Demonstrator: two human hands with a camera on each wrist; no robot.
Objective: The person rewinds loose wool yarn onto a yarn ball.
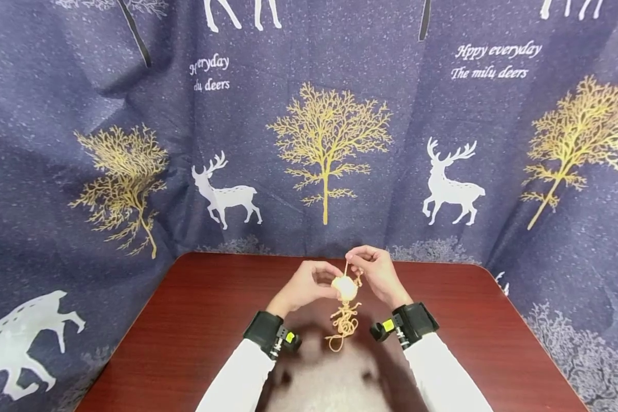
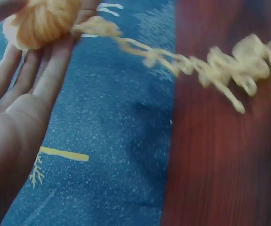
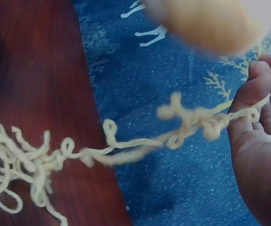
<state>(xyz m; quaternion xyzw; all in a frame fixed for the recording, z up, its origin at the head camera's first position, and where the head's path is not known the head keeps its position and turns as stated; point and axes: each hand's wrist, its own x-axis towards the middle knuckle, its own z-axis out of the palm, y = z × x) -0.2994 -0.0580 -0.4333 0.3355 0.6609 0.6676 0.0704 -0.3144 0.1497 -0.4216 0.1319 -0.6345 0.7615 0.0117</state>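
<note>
A small ball of cream-yellow yarn (image 1: 345,288) is held above the table by my left hand (image 1: 309,286), thumb and fingers around its left side. In the left wrist view, the fingers support the wound ball (image 2: 45,23). My right hand (image 1: 381,276), up and to the right of the ball, pinches a strand that runs taut to it. More kinked yarn (image 3: 210,123) trails from the right hand in the right wrist view. Below the ball hangs a curly, tangled length of yarn (image 1: 345,323), whose loose loops reach toward the table.
The reddish-brown table (image 1: 195,320) extends on both sides of the arms. Behind it hangs a blue cloth (image 1: 298,234) printed with deer and trees. Black straps with small cameras (image 1: 288,337) sit on both wrists.
</note>
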